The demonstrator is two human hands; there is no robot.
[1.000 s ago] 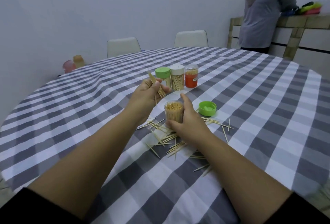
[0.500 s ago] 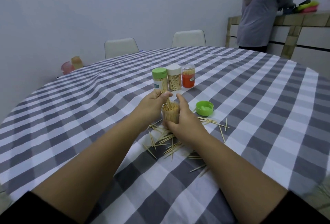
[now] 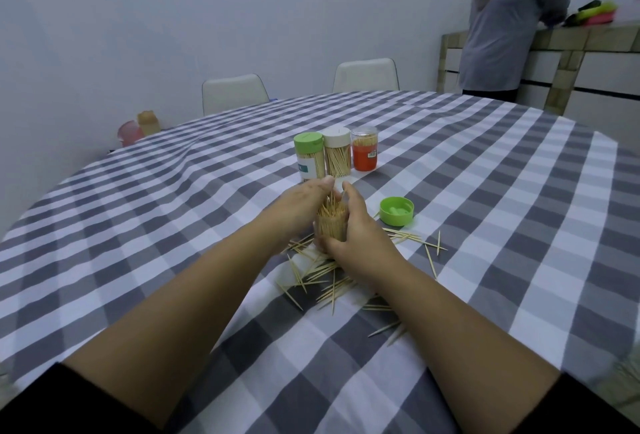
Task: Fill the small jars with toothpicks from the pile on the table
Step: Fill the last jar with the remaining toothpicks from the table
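Head view, nearest first: loose pale wooden toothpicks (image 3: 325,281) lie scattered on the grey-and-white checked tablecloth (image 3: 502,226) under both wrists. Just beyond, the right hand (image 3: 356,236) wraps the small clear open jar (image 3: 331,226), upright and packed with toothpicks. The left hand (image 3: 298,208) pinches a few sticks at the jar's mouth, fingers narrow. Right of them lies a round green plastic lid (image 3: 397,211). Farther off stand a green-capped jar (image 3: 309,160), a white-capped jar (image 3: 337,156) and a clear-topped orange jar (image 3: 364,153).
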